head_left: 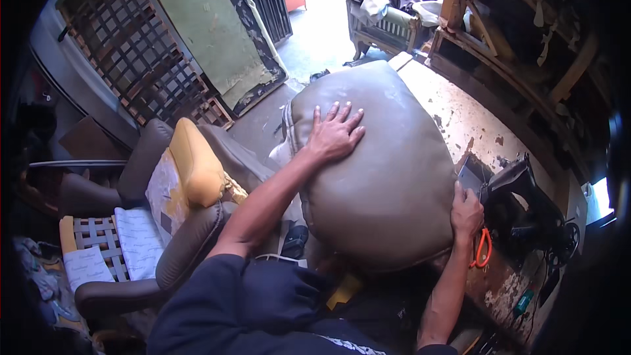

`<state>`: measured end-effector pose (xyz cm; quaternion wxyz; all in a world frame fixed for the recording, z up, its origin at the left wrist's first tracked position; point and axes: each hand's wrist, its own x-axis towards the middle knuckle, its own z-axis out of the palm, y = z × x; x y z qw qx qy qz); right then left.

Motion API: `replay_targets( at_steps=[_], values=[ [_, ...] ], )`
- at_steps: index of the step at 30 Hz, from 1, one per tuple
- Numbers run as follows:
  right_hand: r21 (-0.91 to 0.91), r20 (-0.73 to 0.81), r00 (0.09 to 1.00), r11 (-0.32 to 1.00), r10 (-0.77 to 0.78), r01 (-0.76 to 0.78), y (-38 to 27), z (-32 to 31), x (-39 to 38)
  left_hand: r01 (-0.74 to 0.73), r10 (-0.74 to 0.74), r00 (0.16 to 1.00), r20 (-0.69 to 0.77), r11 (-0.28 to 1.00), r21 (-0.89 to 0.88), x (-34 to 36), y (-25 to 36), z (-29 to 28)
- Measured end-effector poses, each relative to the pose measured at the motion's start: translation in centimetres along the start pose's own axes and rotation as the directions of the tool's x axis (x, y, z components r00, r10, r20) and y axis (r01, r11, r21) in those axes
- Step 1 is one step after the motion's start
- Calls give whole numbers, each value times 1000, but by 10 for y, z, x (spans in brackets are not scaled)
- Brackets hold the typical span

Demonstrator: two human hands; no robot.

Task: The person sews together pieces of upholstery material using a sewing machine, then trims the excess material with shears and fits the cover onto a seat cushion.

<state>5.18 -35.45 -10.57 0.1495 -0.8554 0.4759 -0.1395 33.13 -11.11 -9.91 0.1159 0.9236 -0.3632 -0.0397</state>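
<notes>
A large, stuffed grey-brown seat cushion (388, 177) with seamed edges fills the middle of the view, tilted up before me. My left hand (336, 135) lies flat on its upper left face, fingers spread. At the cushion's right edge, my right hand (467, 213) is closed on the rim; its fingertips are partly hidden. Just below that hand, orange-handled scissors (483, 248) lie on the worn work table (490, 121). A dark sewing machine (516, 184) stands close to the right hand.
To my left is a partly stripped armchair (121, 292) with bare webbing and yellow foam (196, 164). A webbed frame (125, 39) and a green panel (210, 26) lean behind it. Wooden furniture frames (486, 52) crowd the right; a green-backed seat (394, 29) stands far off.
</notes>
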Motion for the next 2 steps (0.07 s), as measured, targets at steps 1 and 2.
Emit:
replay_targets(
  at_steps=[1, 2],
  values=[
    [9, 59, 998, 1000, 17, -17, -3, 0, 7, -12, 12, 1000, -3, 1000, 9, 1, -2, -1],
    [42, 15, 1000, 999, -1, 0, 1, 5, 9, -28, 28, 1000, -10, 999, 20, 8, -6, -6]
  ],
)
